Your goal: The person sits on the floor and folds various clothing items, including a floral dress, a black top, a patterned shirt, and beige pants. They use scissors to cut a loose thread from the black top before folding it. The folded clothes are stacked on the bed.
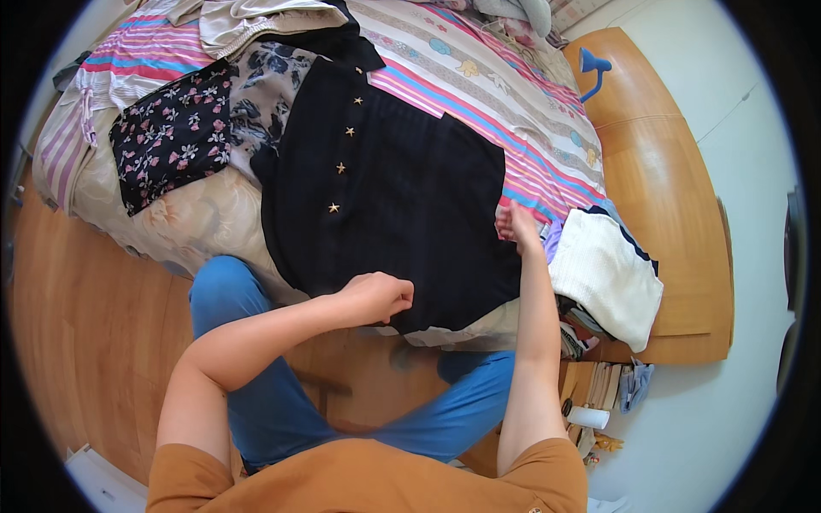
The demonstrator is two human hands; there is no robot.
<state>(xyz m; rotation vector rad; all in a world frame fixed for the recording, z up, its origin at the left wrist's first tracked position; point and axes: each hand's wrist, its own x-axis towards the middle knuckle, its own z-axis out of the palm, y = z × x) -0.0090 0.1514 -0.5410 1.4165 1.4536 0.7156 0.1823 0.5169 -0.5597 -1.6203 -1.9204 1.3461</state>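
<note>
A black garment (410, 186) lies spread on the bed in front of me, with a row of gold star-shaped buttons (340, 168) down its left part. Over its near edge is my left hand (380, 298), its fingers curled; whether cloth is pinched in them cannot be seen. My right hand (518, 227) is at the garment's right edge, fingers bent, beside the striped bedsheet (545, 160). Its grip on the cloth is unclear. Left of the black garment lies a black floral cloth (176, 138), next to a grey patterned fabric (266, 90).
Beige clothing (256, 25) lies at the bed's far left. Folded clothes topped by a white knit piece (600, 276) stand right of my right forearm, against the wooden headboard (660, 224). A blue lamp (593, 67) is on the headboard. Books (603, 381) stand below.
</note>
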